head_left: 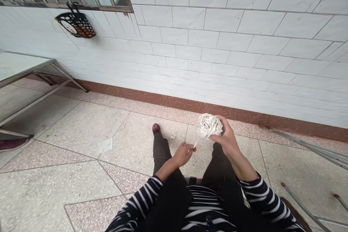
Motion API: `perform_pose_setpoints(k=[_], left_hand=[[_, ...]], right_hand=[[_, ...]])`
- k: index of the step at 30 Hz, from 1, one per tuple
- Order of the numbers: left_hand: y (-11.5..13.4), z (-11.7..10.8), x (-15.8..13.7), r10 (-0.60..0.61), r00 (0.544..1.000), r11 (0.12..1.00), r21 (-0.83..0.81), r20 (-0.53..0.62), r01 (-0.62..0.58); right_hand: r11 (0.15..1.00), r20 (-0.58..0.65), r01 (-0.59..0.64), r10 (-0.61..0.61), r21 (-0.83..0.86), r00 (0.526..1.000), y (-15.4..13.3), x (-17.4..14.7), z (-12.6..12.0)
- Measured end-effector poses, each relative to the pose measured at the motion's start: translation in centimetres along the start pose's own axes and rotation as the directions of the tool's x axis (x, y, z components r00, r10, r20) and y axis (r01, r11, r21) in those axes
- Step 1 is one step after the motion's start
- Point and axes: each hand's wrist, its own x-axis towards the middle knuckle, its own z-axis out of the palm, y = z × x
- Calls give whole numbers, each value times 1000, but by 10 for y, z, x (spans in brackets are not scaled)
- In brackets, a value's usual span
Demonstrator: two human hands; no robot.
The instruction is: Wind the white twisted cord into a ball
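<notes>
Above the tiled floor (81, 130), right hand (227, 139) grips a white cord ball (209, 125), fingers wrapped round it. Left hand (183, 154) pinches the cord's loose strand (196, 143). No legible writing.

A ball (209, 125) of thick white cord sits just right of the frame's centre, low in the picture, round and loosely wound in crossing turns. It is held up above the floor. One strand (196, 143) runs taut from its underside down and left. Further left, a thin loose end of cord (176, 136) lies curled on the tiles.
</notes>
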Motion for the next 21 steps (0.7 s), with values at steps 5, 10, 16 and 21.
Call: perform_pose_setpoints(k=[5, 10, 16, 21], left_hand=[[29, -5, -41, 44, 996, 998, -44, 83, -41], [41, -51, -43, 212, 977, 935, 295, -22, -196], [23, -81, -12, 251, 967, 887, 411, -43, -212], [10, -57, 10, 164, 985, 971, 184, -57, -151]], right_hand=[[871, -209, -22, -94, -491, 973, 67, 35, -12], [903, -8, -232, 245, -362, 969, 131, 1, 12], [932, 261, -344, 363, -116, 894, 133, -44, 33], [790, 450, -526, 365, 314, 815, 98, -48, 26]])
